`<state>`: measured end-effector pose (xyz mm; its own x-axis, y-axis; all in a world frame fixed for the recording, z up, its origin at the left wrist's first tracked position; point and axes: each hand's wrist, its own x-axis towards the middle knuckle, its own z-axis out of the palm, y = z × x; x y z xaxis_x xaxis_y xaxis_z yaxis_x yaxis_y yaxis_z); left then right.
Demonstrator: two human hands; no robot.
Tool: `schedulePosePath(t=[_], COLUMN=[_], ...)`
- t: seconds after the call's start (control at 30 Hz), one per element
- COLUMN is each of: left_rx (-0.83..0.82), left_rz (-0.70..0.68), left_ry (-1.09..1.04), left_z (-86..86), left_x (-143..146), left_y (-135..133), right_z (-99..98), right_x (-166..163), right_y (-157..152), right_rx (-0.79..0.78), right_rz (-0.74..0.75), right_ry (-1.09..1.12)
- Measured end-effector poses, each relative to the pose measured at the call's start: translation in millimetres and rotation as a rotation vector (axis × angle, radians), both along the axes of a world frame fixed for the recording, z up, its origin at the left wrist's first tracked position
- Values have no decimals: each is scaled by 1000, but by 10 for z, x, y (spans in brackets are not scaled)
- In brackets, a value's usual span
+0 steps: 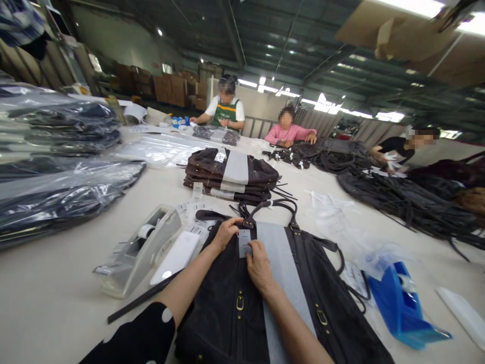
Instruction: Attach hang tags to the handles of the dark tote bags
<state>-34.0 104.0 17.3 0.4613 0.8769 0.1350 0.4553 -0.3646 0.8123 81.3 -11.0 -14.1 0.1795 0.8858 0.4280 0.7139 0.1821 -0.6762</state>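
A dark leather handbag (223, 308) lies flat in front of me, with brass buckles and a pale paper band (278, 253) down its middle. A grey hang tag (244, 245) rests on its upper part, below a handle base. My left hand (226, 233) is closed at the tag's top left corner, its fingertips close to the handle (278, 203). My right hand (259, 265) pinches the tag's lower right edge between thumb and finger. The right forearm crosses the paper band.
Beyond the bag sits a stack of brown bags (231, 174). A clear tape dispenser (140, 253) and white box (176, 258) stand left, a blue tape dispenser (405, 303) right. Plastic-wrapped bags (56, 197) fill the left side. Several people work across the table (288, 174).
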Motion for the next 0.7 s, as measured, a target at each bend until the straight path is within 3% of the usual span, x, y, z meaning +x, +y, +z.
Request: schedulePosePath(t=[0.1,0.23,0.4,0.5,0.57,0.7], left_rx=[103,195,267,427,541,397], left_rz=[86,95,-25,-154,-170,-41], left_ry=[225,407,551,609,633,653], left_z=[125,175,147,166,187,174], left_x=[129,361,452,436,453,574], left_y=[41,147,290,361,416,572], right_z=[-77,-127,-91,-67,-57,-39], right_x=[3,16,17,17,18,19], right_y=[-55,-59,-66,-75,-80,-82], right_rx=[30,64,49,35,23,3], right_rz=[-2,26,42,39,42,33], right_ry=[15,40,81,90,92,113])
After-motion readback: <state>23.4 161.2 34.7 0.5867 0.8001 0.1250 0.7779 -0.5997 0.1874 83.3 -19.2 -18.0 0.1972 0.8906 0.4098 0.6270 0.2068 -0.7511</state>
